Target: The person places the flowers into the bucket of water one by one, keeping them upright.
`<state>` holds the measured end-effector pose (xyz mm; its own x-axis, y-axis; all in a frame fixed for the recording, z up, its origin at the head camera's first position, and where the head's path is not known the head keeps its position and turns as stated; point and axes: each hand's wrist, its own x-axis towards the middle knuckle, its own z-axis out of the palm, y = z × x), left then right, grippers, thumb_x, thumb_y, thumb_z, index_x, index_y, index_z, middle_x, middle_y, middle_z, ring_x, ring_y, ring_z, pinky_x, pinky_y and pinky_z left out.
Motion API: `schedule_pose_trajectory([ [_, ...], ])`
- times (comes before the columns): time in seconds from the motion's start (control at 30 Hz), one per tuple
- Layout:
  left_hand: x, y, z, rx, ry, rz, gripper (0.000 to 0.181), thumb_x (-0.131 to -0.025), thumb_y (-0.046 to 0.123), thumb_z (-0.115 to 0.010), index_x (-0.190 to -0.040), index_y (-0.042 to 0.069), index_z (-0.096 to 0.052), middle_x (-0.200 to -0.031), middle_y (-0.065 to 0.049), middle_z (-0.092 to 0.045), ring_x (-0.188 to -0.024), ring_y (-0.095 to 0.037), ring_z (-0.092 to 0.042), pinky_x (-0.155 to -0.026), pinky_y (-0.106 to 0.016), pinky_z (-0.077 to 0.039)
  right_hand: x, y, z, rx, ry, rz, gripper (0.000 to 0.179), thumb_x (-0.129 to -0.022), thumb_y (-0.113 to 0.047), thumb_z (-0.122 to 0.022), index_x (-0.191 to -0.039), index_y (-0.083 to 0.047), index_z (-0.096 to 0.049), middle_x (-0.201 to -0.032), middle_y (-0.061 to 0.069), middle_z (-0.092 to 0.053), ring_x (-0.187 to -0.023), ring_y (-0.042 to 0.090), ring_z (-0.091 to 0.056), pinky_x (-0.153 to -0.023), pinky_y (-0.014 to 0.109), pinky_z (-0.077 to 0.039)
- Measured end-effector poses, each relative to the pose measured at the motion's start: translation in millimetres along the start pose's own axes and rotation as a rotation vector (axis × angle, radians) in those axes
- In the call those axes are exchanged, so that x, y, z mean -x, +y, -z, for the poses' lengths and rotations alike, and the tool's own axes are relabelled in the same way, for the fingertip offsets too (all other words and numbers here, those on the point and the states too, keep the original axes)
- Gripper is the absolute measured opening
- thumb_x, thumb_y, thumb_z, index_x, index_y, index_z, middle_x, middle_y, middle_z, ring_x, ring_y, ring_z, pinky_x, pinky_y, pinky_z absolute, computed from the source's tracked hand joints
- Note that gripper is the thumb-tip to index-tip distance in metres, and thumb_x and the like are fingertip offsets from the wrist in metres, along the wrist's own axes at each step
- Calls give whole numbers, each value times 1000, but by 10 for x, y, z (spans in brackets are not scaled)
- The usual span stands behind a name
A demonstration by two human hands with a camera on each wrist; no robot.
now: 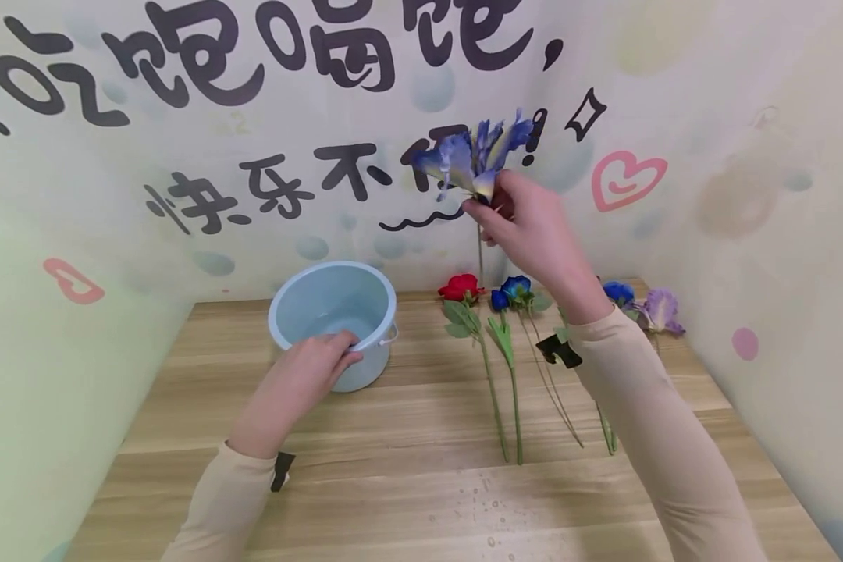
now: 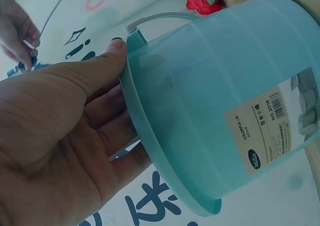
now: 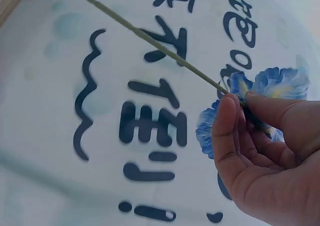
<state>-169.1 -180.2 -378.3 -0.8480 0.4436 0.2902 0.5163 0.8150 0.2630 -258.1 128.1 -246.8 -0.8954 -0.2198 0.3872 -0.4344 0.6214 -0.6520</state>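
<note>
A light blue bucket [image 1: 332, 312] with a thin handle stands toward the back left of the wooden table. My left hand [image 1: 309, 373] grips its near rim; in the left wrist view the thumb lies outside and the fingers reach inside, with a printed label [image 2: 272, 121] on the bucket's wall. Raised in front of the wall, my right hand [image 1: 527, 226] pinches a blue-purple iris [image 1: 472, 156] just under its bloom. The iris's green stem [image 3: 165, 51] runs down from the fingertips.
Several artificial flowers lie on the table [image 1: 365, 484] to the bucket's right: a red rose [image 1: 461, 287], a blue rose [image 1: 516, 289], another blue flower [image 1: 618, 292] and a pale purple iris [image 1: 662, 310]. A wall [image 1: 365, 234] with large black lettering rises behind.
</note>
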Motion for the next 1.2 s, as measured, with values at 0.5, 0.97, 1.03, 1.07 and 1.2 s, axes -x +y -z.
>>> schedule_pose_trajectory([
  [0.5, 29, -39, -24, -24, 15, 20, 13, -100, 14, -74, -102, 3, -67, -77, -1, -61, -67, -16, -56, -61, -35, -51, -230, -609, -179, -191, 20, 187, 28, -104, -26, -71, -123, -6, -65, -98, 6, -71, -78, 16, -69, -75, 27, -58],
  [0.97, 25, -47, -66, -17, 13, 33, 15, -100, 15, -74, -105, 2, -68, -78, 0, -61, -67, -16, -56, -63, -36, -51, -461, -512, -796, -217, -89, 249, 24, -105, -20, -69, -122, -5, -64, -97, 5, -71, -83, 15, -70, -75, 28, -57],
  [1.03, 14, -41, -67, -20, 15, 21, 15, -101, 15, -74, -104, 3, -68, -78, 0, -61, -67, -16, -56, -62, -36, -51, -459, -419, -911, -214, -120, 247, 23, -106, -18, -68, -122, -3, -63, -97, 7, -71, -83, 17, -70, -76, 29, -57],
  [1.07, 9, -41, -69, -22, 17, 15, 15, -101, 16, -74, -104, 3, -67, -77, 0, -60, -67, -16, -56, -62, -36, -51, -456, -371, -969, -211, -136, 244, 22, -106, -17, -68, -122, -3, -63, -97, 8, -71, -83, 18, -70, -76, 29, -57],
  [1.2, 3, -43, -66, -28, 19, 10, 15, -101, 16, -74, -101, 4, -66, -76, 0, -59, -66, -17, -56, -61, -36, -51, -433, -202, -1194, -180, -197, 216, 19, -105, -16, -68, -119, -2, -64, -97, 9, -71, -83, 18, -70, -77, 30, -58],
])
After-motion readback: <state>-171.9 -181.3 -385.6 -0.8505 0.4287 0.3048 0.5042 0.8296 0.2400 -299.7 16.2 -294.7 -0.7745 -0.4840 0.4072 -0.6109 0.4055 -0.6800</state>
